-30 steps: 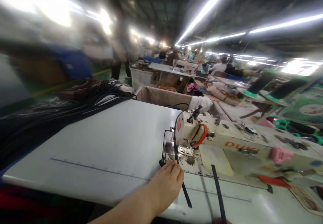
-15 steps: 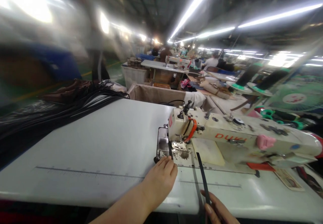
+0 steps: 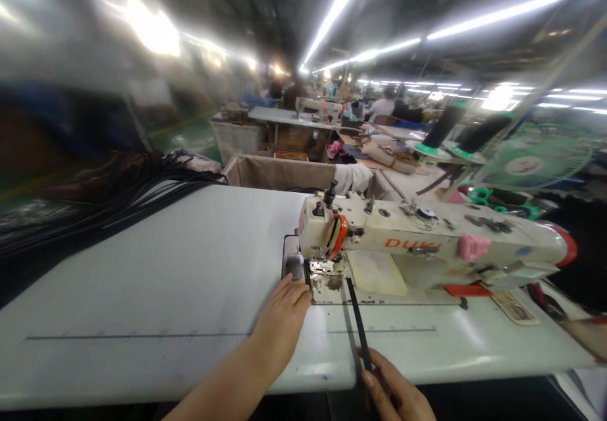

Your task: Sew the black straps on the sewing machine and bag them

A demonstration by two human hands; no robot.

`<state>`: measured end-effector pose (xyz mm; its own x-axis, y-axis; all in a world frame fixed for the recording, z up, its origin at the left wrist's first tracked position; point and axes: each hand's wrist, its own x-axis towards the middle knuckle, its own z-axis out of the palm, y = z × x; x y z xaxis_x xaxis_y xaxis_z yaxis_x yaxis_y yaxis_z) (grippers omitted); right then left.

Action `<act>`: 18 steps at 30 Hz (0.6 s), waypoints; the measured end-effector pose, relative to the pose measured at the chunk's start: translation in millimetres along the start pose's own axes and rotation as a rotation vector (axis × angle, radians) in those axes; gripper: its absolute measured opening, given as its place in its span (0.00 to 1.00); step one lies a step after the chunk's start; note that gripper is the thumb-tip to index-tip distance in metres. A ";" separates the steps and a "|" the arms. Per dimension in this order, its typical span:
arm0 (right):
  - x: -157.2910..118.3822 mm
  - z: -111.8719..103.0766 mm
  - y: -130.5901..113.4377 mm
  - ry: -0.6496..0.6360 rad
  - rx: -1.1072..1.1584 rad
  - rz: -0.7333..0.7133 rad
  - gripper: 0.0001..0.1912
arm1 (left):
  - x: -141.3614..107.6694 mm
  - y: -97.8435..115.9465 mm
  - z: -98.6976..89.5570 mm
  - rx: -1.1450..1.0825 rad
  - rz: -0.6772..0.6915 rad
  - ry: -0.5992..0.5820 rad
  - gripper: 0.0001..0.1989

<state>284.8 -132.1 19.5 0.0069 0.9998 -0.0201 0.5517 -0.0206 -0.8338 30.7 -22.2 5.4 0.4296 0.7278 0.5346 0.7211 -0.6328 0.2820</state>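
Observation:
My left hand (image 3: pixel 283 313) lies at the needle end of a white sewing machine (image 3: pixel 374 225), fingers together and bent down. Its fingertips press on a narrow black strip (image 3: pixel 308 274) beside the presser foot (image 3: pixel 323 268); most of that strip is hidden. Near the table's front edge, my right hand (image 3: pixel 396 388) pinches a black strap (image 3: pixel 358 320) between thumb and fingers. The strap's free end slants up toward the machine bed, right of the presser foot, and its lower part drops out of sight behind the hand.
A bundle of long black straps (image 3: pixel 118 209) covers the white table's (image 3: pixel 165 269) left edge. A ruler line (image 3: pixel 190 335) runs along its front. Behind stands a cloth-lined bin (image 3: pixel 279 171). Thread cones (image 3: pixel 443 127) and a green fan (image 3: pixel 535 158) stand at right.
The camera view has turned slightly right, so the machine and table appear farther left. My right hand and the strap have come a little closer to the presser foot. Both grips look the same.

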 end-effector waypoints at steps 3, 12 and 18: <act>0.0 2.7 -2.4 -0.004 -0.020 -0.054 0.23 | 7.9 -4.7 -3.4 -0.065 -0.095 -0.024 0.11; -0.4 5.6 -20.9 -0.070 -0.027 -0.074 0.20 | 17.7 -13.6 -13.3 -0.131 -0.194 -0.138 0.12; 1.0 10.6 -21.4 -0.065 -0.018 -0.096 0.19 | 14.1 -14.3 -11.6 -0.187 -0.241 -0.156 0.13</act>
<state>264.1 -130.7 31.5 -0.1007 0.9946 0.0231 0.5620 0.0761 -0.8236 20.1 -6.0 18.1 0.3470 0.8850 0.3103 0.7062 -0.4643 0.5345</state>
